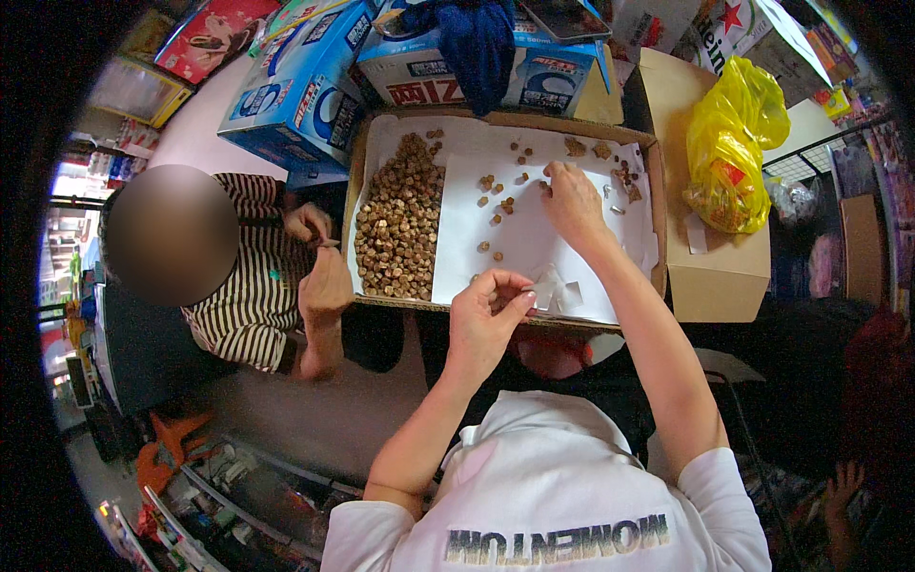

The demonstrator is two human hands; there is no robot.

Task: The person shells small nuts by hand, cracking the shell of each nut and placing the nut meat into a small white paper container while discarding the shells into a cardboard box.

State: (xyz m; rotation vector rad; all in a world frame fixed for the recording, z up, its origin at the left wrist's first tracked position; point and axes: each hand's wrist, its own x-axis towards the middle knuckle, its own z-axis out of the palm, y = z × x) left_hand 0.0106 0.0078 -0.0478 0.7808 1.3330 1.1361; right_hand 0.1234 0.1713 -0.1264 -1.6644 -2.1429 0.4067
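Note:
My left hand is at the front edge of a shallow cardboard box, thumb and forefinger pinched on a thin pale piece. Beside those fingertips lie several small translucent pale sheets. Farther into the box, my right hand rests over white lining paper. Its fingertips are at a small brown nugget; whether they grip it is unclear. More nuggets lie scattered on the paper, and a dense heap of them fills the left side.
Two small metallic bits and brown flakes lie at the box's right. Blue cartons and a dark blue cloth stand behind. A yellow plastic bag sits right. On the left, a person in a striped shirt pinches a small piece.

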